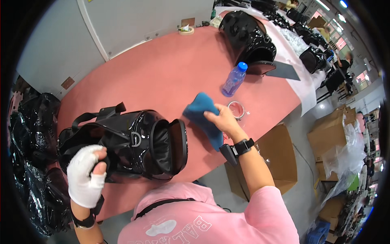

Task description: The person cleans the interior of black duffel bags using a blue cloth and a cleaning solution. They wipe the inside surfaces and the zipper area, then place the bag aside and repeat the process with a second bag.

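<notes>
My left hand (86, 177), in a white fingerless glove, has thumb and fingers closed on the near side of a glossy black bag (122, 143). The bag lies on its side, its round end flap (179, 146) standing open to the right and a D-ring (136, 139) on its upper side. A black webbing strap (97, 115) arches behind it. Right of the bag, my bare right hand (224, 119) pinches a blue cloth (202, 109) between thumb and fingers. The cloth hangs over the pink tabletop (146, 73).
A blue-capped bottle (234, 80) and a tape roll (242, 113) stand near my right hand. A second black bag (246, 36) lies at the back right. Plastic-wrapped black bags (39, 146) crowd the left edge. An open cardboard box (277, 155) sits below the table's right edge.
</notes>
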`<action>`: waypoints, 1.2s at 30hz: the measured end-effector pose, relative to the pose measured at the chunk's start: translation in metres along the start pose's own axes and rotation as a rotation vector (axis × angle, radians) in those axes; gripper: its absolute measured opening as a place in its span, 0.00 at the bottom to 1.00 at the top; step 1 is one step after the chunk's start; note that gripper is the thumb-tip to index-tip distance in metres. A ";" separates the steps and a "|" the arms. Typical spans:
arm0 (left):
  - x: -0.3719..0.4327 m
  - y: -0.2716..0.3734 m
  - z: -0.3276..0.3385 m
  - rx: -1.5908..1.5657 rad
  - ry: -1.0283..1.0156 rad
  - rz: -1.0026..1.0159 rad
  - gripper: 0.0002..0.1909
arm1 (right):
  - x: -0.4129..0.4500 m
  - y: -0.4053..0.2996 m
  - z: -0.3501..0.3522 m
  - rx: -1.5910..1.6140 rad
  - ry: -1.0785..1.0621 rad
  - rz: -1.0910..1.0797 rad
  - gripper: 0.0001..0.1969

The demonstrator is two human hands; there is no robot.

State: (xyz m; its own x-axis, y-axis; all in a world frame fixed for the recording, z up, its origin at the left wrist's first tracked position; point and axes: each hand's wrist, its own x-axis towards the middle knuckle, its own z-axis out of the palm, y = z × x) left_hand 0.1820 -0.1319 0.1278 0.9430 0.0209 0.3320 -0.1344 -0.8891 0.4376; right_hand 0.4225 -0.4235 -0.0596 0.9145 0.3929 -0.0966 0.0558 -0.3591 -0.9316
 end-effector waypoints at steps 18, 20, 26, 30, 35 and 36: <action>0.026 -0.004 0.032 -1.942 0.022 -0.471 0.32 | -0.051 -0.239 0.084 0.388 -0.445 -0.185 0.17; 0.016 -0.021 0.015 -2.025 0.010 -0.486 0.29 | -0.052 -0.239 0.097 0.534 -0.537 -0.139 0.23; -0.012 -0.053 -0.023 -1.722 -0.037 -0.448 0.28 | -0.055 -0.251 0.131 0.477 -1.017 0.023 0.33; -0.020 -0.054 -0.058 -1.400 -0.054 -0.340 0.23 | -0.062 -0.261 0.158 0.665 -1.124 -0.033 0.29; -0.017 -0.083 -0.087 -0.978 0.068 -0.128 0.22 | -0.057 -0.275 0.174 0.655 -0.847 -0.052 0.22; -0.016 -0.087 -0.095 -1.062 0.169 -0.222 0.22 | -0.051 -0.282 0.173 0.796 -0.767 0.005 0.19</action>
State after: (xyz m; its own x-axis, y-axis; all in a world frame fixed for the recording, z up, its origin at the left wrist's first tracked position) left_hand 0.1497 -0.0112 0.1636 0.9357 0.2658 0.2319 -0.2370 -0.0132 0.9714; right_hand 0.2910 -0.1955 0.1474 0.4076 0.9125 -0.0356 -0.4728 0.1775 -0.8631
